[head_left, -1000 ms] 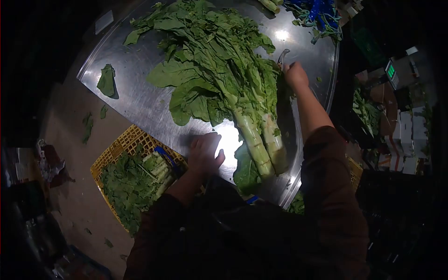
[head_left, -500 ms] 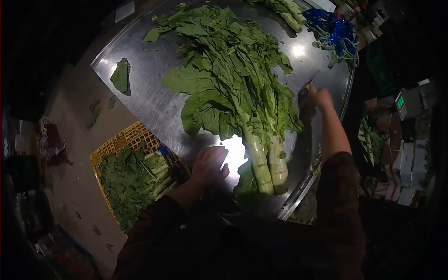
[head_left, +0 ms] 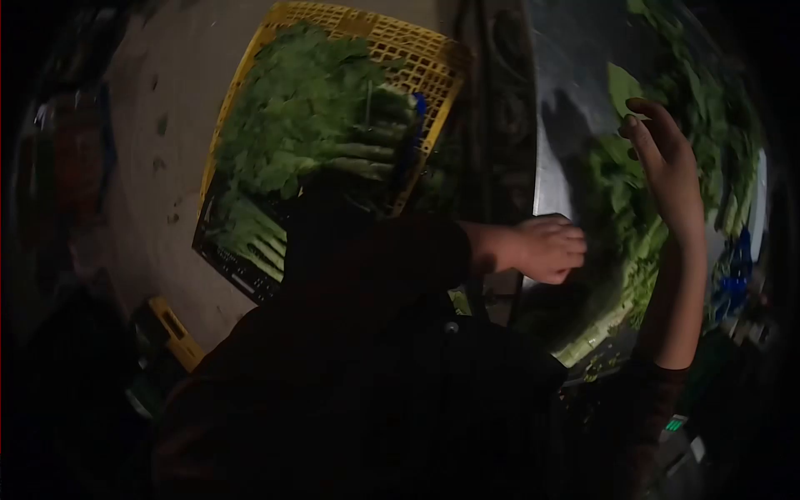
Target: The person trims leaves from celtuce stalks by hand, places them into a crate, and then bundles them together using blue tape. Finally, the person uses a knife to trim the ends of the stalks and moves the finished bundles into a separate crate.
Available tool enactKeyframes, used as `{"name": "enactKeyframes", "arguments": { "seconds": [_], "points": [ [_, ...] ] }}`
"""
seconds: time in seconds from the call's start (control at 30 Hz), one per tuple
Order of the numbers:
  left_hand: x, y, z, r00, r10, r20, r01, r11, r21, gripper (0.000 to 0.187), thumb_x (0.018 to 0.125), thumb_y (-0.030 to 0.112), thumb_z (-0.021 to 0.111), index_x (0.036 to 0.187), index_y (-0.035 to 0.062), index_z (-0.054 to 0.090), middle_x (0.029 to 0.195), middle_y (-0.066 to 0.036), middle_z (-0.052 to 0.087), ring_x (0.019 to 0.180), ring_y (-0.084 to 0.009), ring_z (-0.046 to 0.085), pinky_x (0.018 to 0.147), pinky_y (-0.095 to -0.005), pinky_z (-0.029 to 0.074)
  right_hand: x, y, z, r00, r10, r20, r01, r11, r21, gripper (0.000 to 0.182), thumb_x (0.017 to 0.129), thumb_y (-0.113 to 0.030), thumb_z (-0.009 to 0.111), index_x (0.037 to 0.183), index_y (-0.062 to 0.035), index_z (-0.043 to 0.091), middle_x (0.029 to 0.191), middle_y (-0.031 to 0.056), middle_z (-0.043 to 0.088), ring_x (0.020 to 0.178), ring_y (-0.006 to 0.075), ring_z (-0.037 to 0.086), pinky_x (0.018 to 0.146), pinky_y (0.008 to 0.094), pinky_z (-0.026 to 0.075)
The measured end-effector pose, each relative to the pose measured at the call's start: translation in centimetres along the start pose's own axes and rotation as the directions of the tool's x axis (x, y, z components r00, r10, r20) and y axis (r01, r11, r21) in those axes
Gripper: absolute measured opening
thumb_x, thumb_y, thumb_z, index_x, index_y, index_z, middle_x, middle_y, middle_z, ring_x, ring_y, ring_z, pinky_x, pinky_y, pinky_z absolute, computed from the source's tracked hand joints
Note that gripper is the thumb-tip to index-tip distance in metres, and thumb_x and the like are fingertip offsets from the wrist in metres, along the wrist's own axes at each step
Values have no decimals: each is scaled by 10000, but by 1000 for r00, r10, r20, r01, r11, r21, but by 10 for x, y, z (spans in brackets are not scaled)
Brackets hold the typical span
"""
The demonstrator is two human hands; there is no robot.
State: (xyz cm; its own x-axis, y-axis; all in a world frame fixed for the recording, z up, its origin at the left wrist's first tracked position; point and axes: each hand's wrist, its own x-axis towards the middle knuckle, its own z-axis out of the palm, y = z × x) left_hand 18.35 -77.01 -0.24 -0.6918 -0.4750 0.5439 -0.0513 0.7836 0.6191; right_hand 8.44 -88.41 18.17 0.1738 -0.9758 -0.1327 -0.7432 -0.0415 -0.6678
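Observation:
My left hand [head_left: 550, 250] is closed, its fingers curled under, above the near side of the metal table [head_left: 557, 179]. Nothing sticks out of it, though its palm is hidden. Raised over the leaves, my right hand [head_left: 667, 158] has bent fingers, with a gap between thumb and forefinger and no knife visible. A pale green leaf [head_left: 622, 87] lies just beyond its fingertips. Beneath and beside that hand spreads a dim bunch of leafy greens [head_left: 617, 167]. Its thick pale stalk [head_left: 592, 337] points toward me.
Left of the table, a yellow plastic crate [head_left: 433, 58] stands on the floor, holding leafy stalks [head_left: 292, 108]. A dark crate [head_left: 242, 279] with more stalks adjoins it. Blue ties [head_left: 735, 271] lie at the right, and a green-lit display [head_left: 675, 424] glows lower right.
The view has swung left toward the crates and darkened. My right hand has left the knife at the table's right side. My left hand, earlier resting on the metal, is now curled closed.

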Motion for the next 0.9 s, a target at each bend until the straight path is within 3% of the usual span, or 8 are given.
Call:
{"name": "enactKeyframes", "arguments": {
  "seconds": [0.13, 0.23, 0.33, 0.43, 0.53, 0.6, 0.73, 0.9],
  "points": [
    [-57, -7, -41, 946, -68, -318, 50, 997, -65, 174, 697, 159, 621, 861, 116, 580, 984, -28, 555, 963, -233, 521, 868, -356, 409, 70, -53, 115, 919, -259, 298, 298, 950, -93, 374, 907, -311, 559, 1135, -15, 563, 981, 186, 654, 927, 309, 637, 781, 362, 478],
    [-155, -26, -77, 812, -490, -315, 471, 871, -141, 230, 679, 91, 637, 898, 94, 569, 990, -72, 545, 906, -262, 530, 809, -379, 435, 119, -50, 221, 852, -200, 485, 322, 929, -183, 394, 902, -334, 542, 1143, -23, 570, 1023, 190, 648, 976, 350, 614, 823, 398, 471],
    [-266, -70, -70, 133, -960, -245, 838, 241, -490, 152, 785, 131, 591, 926, 79, 571, 925, -115, 538, 845, -288, 518, 745, -400, 445, 150, 3, 332, 776, -35, 630, 230, 946, -231, 415, 902, -344, 524, 1179, -38, 563, 1113, 206, 617, 1044, 359, 584, 889, 412, 450],
    [-346, -109, -82, -469, -853, 230, 434, -449, -781, 188, 871, 206, 571, 1009, 79, 564, 928, -96, 560, 863, -262, 541, 745, -435, 447, 152, 79, 431, 715, 192, 672, 62, 940, -334, 476, 898, -368, 522, 1249, -47, 517, 1199, 206, 577, 1111, 352, 550, 929, 416, 433],
    [-424, -152, -65, -475, -706, 525, 92, -633, -769, 268, 891, 247, 581, 1097, 80, 539, 1077, -95, 539, 1057, -252, 536, 848, -424, 452, 129, 119, 498, 686, 360, 633, -98, 907, -409, 543, 881, -396, 543, 1286, -39, 484, 1211, 213, 568, 1133, 354, 537, 952, 416, 423],
    [-440, -172, -56, -496, -683, 536, -56, -591, -805, 310, 890, 263, 595, 1121, 68, 526, 1171, -107, 490, 1149, -267, 483, 908, -406, 436, 117, 145, 541, 672, 440, 595, -176, 876, -449, 578, 870, -407, 559, 1298, -28, 470, 1205, 221, 568, 1137, 361, 533, 965, 414, 416],
    [-466, -215, -33, -533, -639, 554, -331, -445, -832, 429, 855, 282, 665, 1159, 29, 500, 1376, -133, 342, 1339, -288, 306, 1047, -381, 362, 111, 153, 592, 734, 397, 552, -180, 896, -405, 700, 843, -442, 612, 1334, 12, 404, 1317, 251, 457, 1198, 391, 468, 985, 447, 397],
    [-486, -253, -23, -553, -591, 587, -429, -401, -809, 562, 822, 264, 706, 1259, 28, 444, 1428, -132, 285, 1340, -290, 292, 1067, -365, 308, 134, 173, 629, 865, 135, 484, 58, 930, -363, 774, 818, -521, 627, 1326, 18, 404, 1324, 243, 446, 1208, 396, 440, 984, 455, 395]
  ]
}}
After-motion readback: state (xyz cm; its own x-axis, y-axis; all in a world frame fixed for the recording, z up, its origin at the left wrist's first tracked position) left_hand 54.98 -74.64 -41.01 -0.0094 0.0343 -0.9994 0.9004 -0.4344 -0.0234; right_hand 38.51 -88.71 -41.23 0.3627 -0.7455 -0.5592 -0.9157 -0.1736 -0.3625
